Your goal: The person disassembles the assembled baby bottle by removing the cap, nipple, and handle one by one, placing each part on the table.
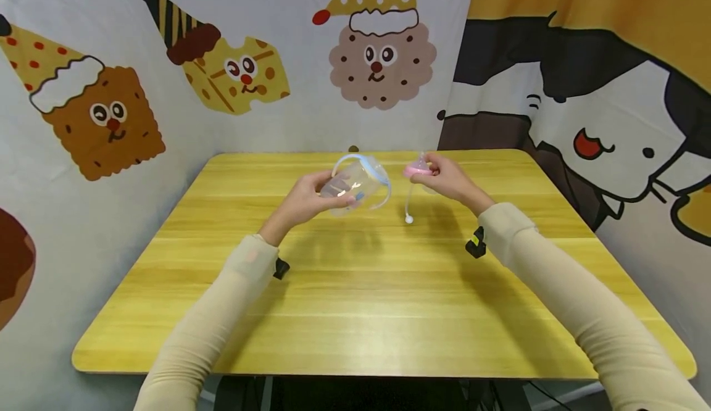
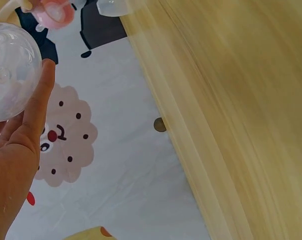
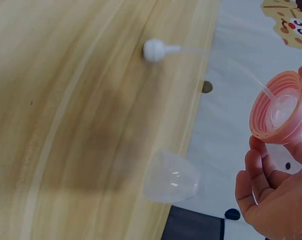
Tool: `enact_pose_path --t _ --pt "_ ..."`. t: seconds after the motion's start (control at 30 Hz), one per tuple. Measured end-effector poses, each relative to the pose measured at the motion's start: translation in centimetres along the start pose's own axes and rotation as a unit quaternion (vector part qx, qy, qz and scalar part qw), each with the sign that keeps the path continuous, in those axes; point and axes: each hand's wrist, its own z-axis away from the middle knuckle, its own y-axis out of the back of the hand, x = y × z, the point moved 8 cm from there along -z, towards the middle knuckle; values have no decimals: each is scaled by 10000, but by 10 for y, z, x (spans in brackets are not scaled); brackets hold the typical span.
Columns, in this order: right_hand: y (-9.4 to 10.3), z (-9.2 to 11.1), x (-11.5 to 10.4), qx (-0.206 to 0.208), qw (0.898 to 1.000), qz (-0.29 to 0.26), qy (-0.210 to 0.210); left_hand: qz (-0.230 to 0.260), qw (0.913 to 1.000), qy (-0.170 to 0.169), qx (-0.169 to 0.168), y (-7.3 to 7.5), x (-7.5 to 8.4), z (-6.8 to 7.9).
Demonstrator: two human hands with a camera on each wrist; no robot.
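My left hand grips a clear baby bottle, which tilts above the table with its mouth end toward the right. A pale blue collar with two handles circles the bottle's upper part. In the left wrist view the bottle's round base shows beside the fingers. To the right, my right hand pinches a pink screw ring with a teat by its rim. From the ring hangs a thin clear straw, ending in a white weighted ball. The ring and bottle are apart.
A clear cap sits on the wooden table near its back edge, partly hidden behind the right hand in the head view. Cartoon-printed cloth hangs behind the table. Dark wrist devices sit under both cuffs.
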Motion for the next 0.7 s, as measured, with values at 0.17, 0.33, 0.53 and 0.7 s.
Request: enact_pose_path --t 0.17,0.33,0.53,0.7 --pt "-1 -10 14 44 9997 150 -201 40 10000 -70 16 1 4 -1" --pt "-2 -26 31 237 9979 474 -372 96 9998 -186 -5 1 2 -3" --pt "-19 -46 40 172 9948 904 -433 89 9999 24 119 9 -10 2" --pt "-27 -56 40 202 9925 1071 -557 14 9997 67 241 15 -11 1"
